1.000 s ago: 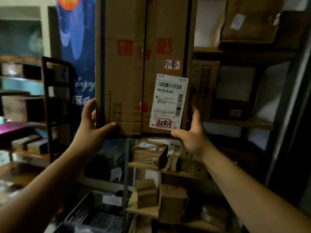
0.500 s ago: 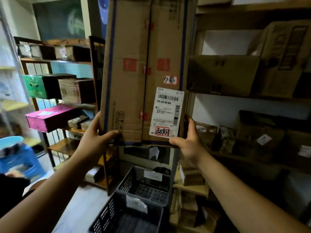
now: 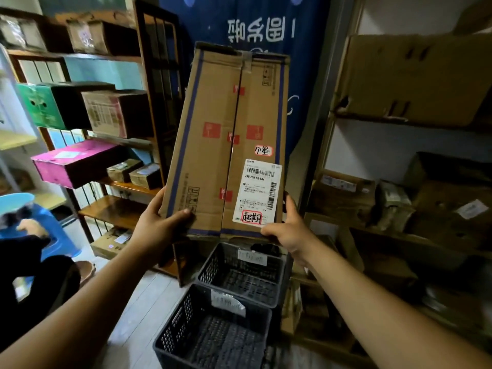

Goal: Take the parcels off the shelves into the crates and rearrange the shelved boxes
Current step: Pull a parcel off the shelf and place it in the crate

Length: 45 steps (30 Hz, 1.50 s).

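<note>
Left hand (image 3: 157,225) and right hand (image 3: 290,230) grip the upright box's (image 3: 229,145) lower corners.

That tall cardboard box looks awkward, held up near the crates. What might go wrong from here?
The left hand and right hand grip only the bottom corners of the tall brown cardboard box, so it may tip sideways. It also looks longer than the far black plastic crate below, so it might jam or stick out.

Label (image 3: 257,191) on box (image 3: 210,161) — 730-250-08-864, 超期
</note>
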Motion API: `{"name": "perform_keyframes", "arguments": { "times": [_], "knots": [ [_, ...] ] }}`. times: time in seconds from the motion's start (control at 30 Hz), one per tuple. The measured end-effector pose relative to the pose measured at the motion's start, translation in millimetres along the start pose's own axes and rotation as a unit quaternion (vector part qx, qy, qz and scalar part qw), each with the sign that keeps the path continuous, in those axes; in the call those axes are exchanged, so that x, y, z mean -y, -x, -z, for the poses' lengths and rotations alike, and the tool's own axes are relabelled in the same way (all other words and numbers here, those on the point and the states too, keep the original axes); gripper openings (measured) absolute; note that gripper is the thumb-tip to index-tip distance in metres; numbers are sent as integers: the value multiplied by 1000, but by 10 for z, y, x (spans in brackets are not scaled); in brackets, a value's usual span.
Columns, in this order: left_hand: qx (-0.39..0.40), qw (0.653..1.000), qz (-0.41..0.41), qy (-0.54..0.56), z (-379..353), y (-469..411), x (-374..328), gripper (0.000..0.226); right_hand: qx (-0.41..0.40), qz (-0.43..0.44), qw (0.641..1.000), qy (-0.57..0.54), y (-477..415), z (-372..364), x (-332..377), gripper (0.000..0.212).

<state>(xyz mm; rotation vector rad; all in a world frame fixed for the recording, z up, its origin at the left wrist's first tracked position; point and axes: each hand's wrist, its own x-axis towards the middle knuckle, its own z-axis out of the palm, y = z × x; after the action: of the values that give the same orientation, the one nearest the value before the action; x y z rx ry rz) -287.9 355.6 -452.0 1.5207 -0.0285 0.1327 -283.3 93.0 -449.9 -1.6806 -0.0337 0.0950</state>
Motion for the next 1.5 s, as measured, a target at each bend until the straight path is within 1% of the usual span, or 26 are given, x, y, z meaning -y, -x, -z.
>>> {"name": "perform_keyframes", "arguments": {
  "times": [0.07, 0.23, 0.3, 0.37, 0.47, 0.63, 0.87, 0.9, 0.97, 1.0, 1.03, 1.1, 1.13, 1.27, 1.37, 1.43, 1.5],
  "knots": [
    [-9, 1000, 8, -7, -7, -199, 56, 63, -1, -2, 1000, -3, -284, -5, 1, 98],
    [-13, 998, 54, -14, 57, -563, 267, 55, -37, 7, 999, -16, -831, -69, 95, 71],
    [-4, 997, 75, -14, 131, -637, 375, 53, -50, 10, 999, -10, -1002, -100, 119, 63],
    [12, 995, 92, -21, 238, -694, 453, 49, -58, 4, 998, 8, -1166, -133, 116, 70],
    [41, 993, 108, -30, 424, -806, 531, 51, -80, -21, 996, 25, -1351, -217, 85, 90],
    [73, 989, 117, -51, 724, -960, 546, 56, -106, -49, 992, 45, -1545, -478, 78, 101],
    [131, 978, 152, -50, 1521, -1074, 493, 51, -143, -49, 987, 49, -1772, -801, 158, 98],
    [148, 975, 162, -40, 1641, -1085, 479, 58, -150, -52, 986, 52, -1799, -839, 155, 98],
    [181, 967, 173, -36, 1880, -1120, 477, 83, -166, -56, 983, 56, -1838, -916, 141, 100],
    [191, 965, 176, -41, 1986, -1133, 482, 88, -174, -56, 981, 56, -1849, -962, 133, 100],
    [194, 963, 181, -46, 2077, -1149, 482, 86, -182, -56, 980, 56, -1855, -1007, 123, 101],
    [191, 961, 194, -54, 2206, -1166, 470, 73, -195, -54, 978, 57, -1867, -1055, 105, 101],
    [191, 959, 200, -54, 2287, -1176, 471, 72, -202, -53, 976, 59, -1876, -1073, 96, 100],
    [216, 948, 224, -61, 2565, -1191, 484, 77, -218, -70, 971, 66, -1885, -1088, 88, 101],
    [213, 946, 228, -85, 2713, -1190, 457, 94, -244, -75, 964, 79, -1898, -1102, 81, 104],
    [212, 944, 232, -99, 2777, -1201, 404, 99, -259, -80, 958, 90, -1893, -1117, 78, 108],
    [211, 944, 230, -106, 2847, -1236, 370, 101, -263, -87, 956, 93, -1878, -1135, 64, 108]
  ]
}}
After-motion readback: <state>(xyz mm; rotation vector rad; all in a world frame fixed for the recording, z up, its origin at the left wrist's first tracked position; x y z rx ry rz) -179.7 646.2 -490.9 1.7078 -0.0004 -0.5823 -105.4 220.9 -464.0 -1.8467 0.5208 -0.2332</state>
